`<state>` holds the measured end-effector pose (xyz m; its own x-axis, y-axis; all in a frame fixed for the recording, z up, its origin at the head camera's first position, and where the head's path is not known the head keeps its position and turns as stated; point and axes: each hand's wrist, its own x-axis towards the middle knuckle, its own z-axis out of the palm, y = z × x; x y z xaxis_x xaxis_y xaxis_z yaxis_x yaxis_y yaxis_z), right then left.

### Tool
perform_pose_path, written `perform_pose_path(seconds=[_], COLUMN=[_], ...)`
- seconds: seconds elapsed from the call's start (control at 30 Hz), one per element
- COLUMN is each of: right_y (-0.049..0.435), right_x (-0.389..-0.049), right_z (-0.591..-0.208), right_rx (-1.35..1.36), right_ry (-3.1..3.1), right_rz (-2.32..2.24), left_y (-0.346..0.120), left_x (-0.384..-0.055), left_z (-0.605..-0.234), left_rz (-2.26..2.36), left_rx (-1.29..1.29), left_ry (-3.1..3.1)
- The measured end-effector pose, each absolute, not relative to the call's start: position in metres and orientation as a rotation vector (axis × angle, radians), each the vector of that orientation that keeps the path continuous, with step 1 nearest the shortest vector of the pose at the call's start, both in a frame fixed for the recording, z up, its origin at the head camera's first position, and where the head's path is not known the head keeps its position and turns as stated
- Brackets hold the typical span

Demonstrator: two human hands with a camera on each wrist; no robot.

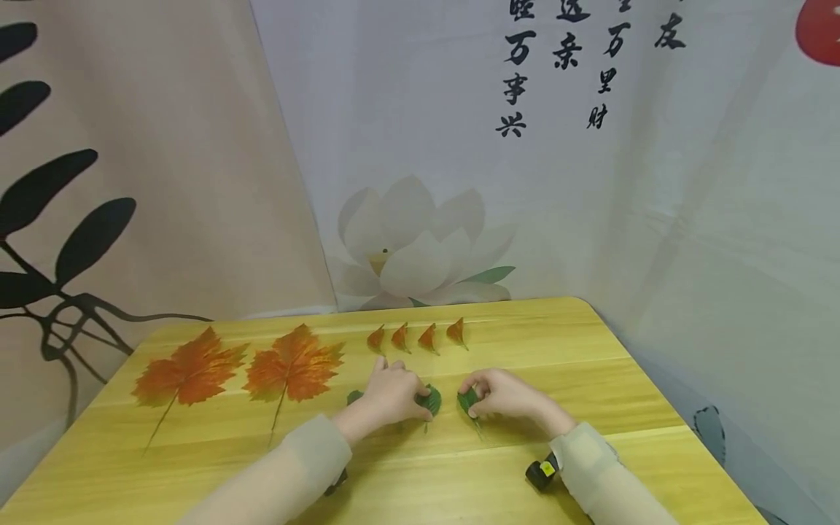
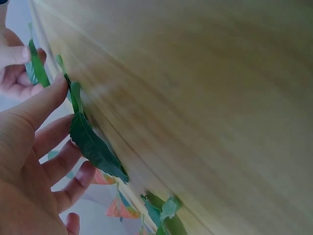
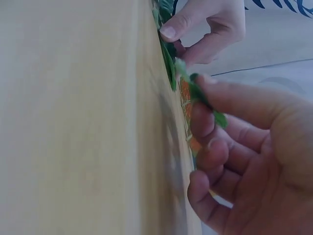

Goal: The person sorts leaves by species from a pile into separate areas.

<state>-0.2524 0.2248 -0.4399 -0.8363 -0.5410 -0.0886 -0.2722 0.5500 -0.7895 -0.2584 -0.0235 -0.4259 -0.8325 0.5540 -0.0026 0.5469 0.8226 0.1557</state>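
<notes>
My left hand (image 1: 394, 394) pinches a green leaf (image 1: 429, 399) low over the table, its thumb on the near side. In the left wrist view, a second green leaf (image 2: 98, 149) lies beside the fingers, with another green leaf (image 2: 166, 215) farther along the table. Most of this row is hidden under the left hand in the head view, where one leaf tip (image 1: 354, 397) peeks out. To the right, my right hand (image 1: 505, 397) holds a small green leaf (image 1: 467, 400) between thumb and fingertips, stem toward me.
Two large orange maple leaves (image 1: 190, 372) (image 1: 293, 368) lie at the left of the wooden table (image 1: 656, 467). Behind the hands, several small orange leaves (image 1: 427, 338) form a row near the far edge. A printed curtain (image 1: 420, 146) hangs behind the table.
</notes>
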Motion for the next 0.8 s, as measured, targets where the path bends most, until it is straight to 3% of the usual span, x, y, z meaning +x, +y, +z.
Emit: perform_pose_path(seconds=[0.8], right_y=[0.216], right_x=[-0.27], right_z=[-0.448], right_rx=[-0.692], right_ry=[2.563], right_rz=[-1.094], left_y=[-0.022], left_x=[-0.256], left_z=[-0.423], left_rz=[0.205], left_rx=[0.888], left_ry=[2.956])
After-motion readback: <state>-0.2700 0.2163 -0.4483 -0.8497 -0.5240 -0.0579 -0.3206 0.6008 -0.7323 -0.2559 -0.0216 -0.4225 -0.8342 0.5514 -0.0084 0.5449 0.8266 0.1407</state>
